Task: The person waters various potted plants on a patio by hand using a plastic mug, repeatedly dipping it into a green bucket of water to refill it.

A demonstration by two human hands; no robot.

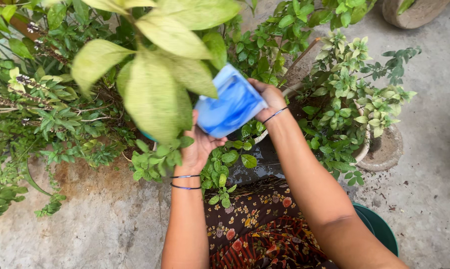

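Both forearms reach forward from the lower edge of the view, converging over the potted plants. The left hand is cupped under the lower end of a blue plastic container, palm up, fingers wrapped against its base. The right hand clasps the container's upper right side, wrist bent inward. The container is tilted, held in the air just beside a large yellow-green leaf, above the pale pot.

Outdoors in daylight, a grey concrete floor shows stains and dirt. Leafy potted plants crowd it, beside a green tub.
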